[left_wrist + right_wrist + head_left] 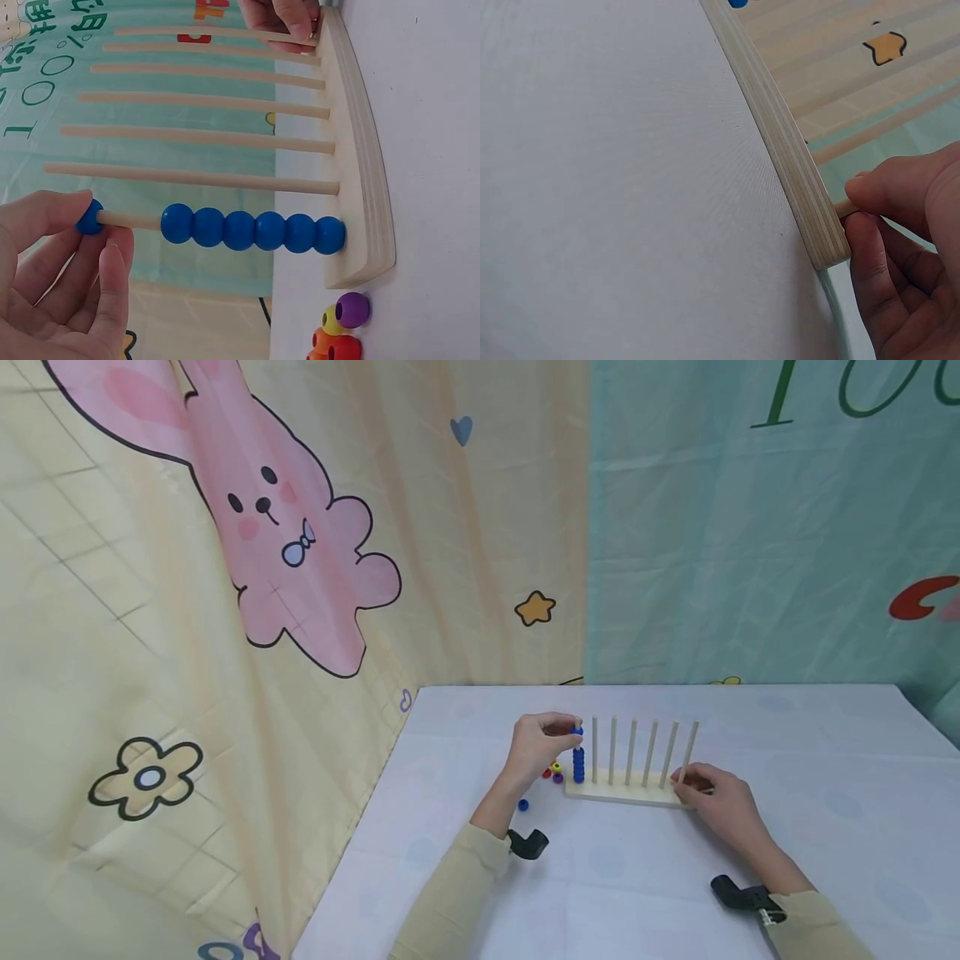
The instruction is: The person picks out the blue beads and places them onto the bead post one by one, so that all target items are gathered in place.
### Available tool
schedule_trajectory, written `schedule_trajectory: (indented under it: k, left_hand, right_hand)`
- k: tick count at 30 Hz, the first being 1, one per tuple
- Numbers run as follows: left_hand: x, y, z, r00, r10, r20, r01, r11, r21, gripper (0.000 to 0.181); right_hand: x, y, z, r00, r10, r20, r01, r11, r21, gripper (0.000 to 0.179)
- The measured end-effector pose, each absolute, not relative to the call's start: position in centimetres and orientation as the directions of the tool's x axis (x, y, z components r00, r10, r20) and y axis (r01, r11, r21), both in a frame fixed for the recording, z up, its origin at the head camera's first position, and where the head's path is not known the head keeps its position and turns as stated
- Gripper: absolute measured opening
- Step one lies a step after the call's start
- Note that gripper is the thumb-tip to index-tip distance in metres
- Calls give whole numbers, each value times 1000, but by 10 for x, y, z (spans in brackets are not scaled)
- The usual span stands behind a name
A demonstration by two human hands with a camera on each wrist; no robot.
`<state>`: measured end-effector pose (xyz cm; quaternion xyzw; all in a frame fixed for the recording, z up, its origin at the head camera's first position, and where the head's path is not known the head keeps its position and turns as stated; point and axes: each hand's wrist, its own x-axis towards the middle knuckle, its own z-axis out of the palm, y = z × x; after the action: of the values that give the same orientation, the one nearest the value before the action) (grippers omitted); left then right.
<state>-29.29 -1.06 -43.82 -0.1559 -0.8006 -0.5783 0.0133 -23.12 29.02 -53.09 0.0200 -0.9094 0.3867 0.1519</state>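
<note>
A wooden peg rack (628,792) stands upright on the table, with a row of several thin pegs. Several blue beads (240,230) are stacked at the bottom of its leftmost peg. My left hand (534,750) pinches another blue bead (89,217) at that peg's top end, with bare wood between it and the stack. At the other end of the rack, my right hand (718,797) pinches the rightmost peg (846,208) low down, close to the base. The other pegs carry no beads.
Left of the rack lies a small group of loose beads, among them a purple bead (352,310), a yellow bead (332,320) and a red bead (344,349). A single blue bead (523,805) lies nearer on the white tablecloth (600,877). Printed curtains (480,527) hang behind.
</note>
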Motion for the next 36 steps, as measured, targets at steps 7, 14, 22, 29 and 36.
schedule_trajectory:
  k: [7,14,22,29,36]
  left_hand:
    - [-296,-10,-443,-957,222,188,247,277,929,23]
    - [-295,-9,-448,-968,200,149,207,313,927,20]
    - [-295,-8,-449,-971,196,135,193,317,929,20]
    - [-297,-8,-453,-969,198,145,203,316,927,19]
    - [-299,-7,-459,-972,200,124,186,332,925,18]
  right_hand:
    - [-229,289,-527,-949,71,307,-171,702,-692,7]
    - [-229,288,-527,-951,69,303,-169,705,-689,7]
    - [-231,290,-531,-951,75,301,-162,708,-687,8]
    - [-232,291,-531,-948,78,309,-164,711,-684,9]
    - [-231,291,-531,-951,76,298,-159,706,-690,10]
